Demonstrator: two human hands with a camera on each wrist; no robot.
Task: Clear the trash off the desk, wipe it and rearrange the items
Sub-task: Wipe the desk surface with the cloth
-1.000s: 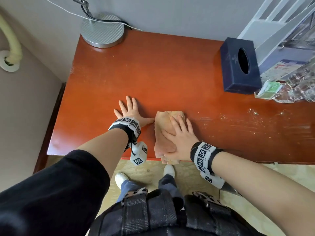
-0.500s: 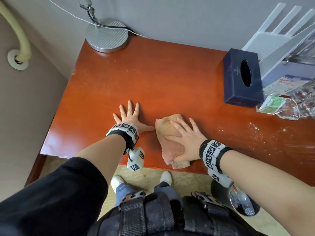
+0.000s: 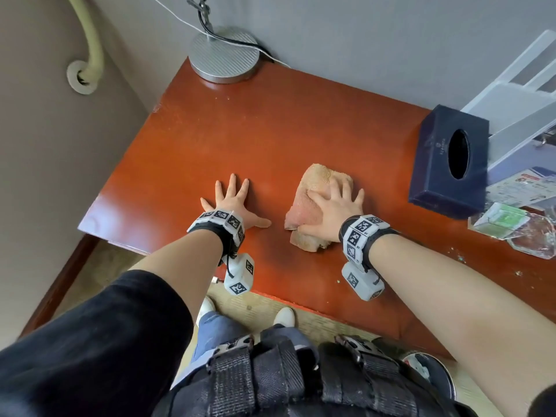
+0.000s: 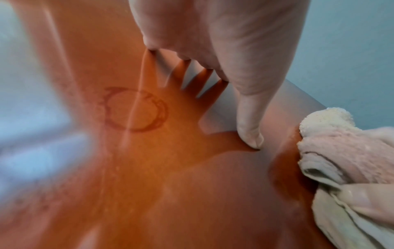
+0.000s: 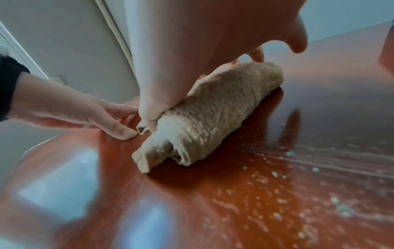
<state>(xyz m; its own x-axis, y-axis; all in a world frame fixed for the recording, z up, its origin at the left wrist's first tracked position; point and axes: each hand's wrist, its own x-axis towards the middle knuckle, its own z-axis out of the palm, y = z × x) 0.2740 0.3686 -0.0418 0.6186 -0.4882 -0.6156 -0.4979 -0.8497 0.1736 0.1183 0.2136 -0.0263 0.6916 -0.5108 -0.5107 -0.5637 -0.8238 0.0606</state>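
My right hand (image 3: 334,210) lies on top of a folded beige cloth (image 3: 316,182) on the red-brown desk (image 3: 270,124). Its fingers spread over the cloth and its thumb curls round the cloth's left side. In the right wrist view the cloth (image 5: 213,114) is a thick roll under my palm, with pale crumbs (image 5: 277,202) scattered on the wood to its right. My left hand (image 3: 233,203) rests flat on the desk just left of the cloth, fingers spread and holding nothing. A dark ring stain (image 4: 136,109) shows on the wood in front of the left hand (image 4: 213,42).
A dark blue tissue box (image 3: 448,164) stands at the right, with clear plastic wrappers (image 3: 511,227) and papers beside it and a white rack (image 3: 517,109) behind. A round silver lamp base (image 3: 224,55) sits in the far left corner. A bin (image 3: 427,368) is on the floor under the right side.
My right hand has pushed the cloth away from the front edge, further onto the desk and a little to the right. The left hand has stayed flat in place.
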